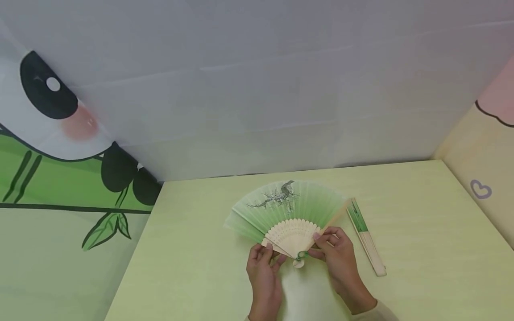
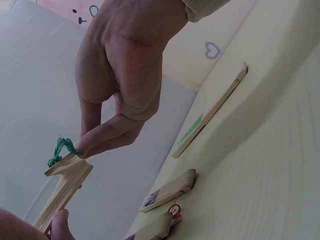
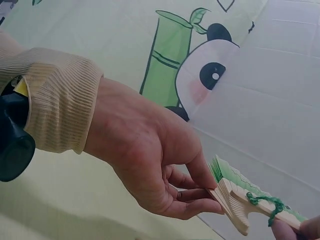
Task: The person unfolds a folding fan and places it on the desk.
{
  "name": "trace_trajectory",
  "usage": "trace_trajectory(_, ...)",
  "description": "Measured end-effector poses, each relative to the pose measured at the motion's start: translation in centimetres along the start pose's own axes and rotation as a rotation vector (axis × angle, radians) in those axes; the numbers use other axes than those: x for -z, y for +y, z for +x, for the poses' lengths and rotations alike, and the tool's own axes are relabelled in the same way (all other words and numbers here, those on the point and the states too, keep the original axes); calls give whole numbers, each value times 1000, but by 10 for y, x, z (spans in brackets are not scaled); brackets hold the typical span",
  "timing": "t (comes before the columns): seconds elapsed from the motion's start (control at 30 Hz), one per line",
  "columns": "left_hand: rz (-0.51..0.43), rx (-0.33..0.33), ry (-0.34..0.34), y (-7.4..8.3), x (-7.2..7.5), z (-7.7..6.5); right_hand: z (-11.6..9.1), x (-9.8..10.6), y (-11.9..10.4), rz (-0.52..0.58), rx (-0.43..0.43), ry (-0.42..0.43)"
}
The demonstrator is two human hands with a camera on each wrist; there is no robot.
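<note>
A green folding fan (image 1: 313, 203) is spread open, with a dark bird-and-branch print on its leaf and pale pierced wooden ribs below. My left hand (image 1: 266, 278) pinches its left outer rib low down, thumb on the near face. On the other side, my right hand (image 1: 340, 261) holds the right guard stick between thumb and fingers. A green cord (image 1: 301, 255) is tied at the pivot, between both hands. In the left wrist view the right fingertips are close to this cord.
A folded green fan (image 1: 365, 238) lies on the table right of my right hand. The left wrist view shows another folded fan (image 2: 170, 191) with a dark print and one with a red cord (image 2: 174, 210). Painted walls border the pale table (image 1: 433, 214) at the back and sides.
</note>
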State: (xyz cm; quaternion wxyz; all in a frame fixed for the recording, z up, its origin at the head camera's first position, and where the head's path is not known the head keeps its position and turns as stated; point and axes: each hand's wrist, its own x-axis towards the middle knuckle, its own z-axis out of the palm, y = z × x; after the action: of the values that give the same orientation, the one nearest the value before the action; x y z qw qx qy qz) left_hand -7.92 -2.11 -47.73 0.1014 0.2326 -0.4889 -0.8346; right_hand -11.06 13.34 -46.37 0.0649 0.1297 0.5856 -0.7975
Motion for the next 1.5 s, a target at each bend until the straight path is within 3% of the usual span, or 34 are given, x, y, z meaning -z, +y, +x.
trace_trajectory(0.23,-29,-15,71,7,15,3,0,-20,8,60,2,-20)
trace_trajectory(0.57,-36,-42,118,16,27,7,0,-41,15,130,13,-22)
trace_trajectory(0.9,-118,-100,237,28,51,18,-4,-79,33,207,15,-64)
trace_trajectory(1.5,-274,-69,297,61,92,46,-2,-144,52,293,37,-126)
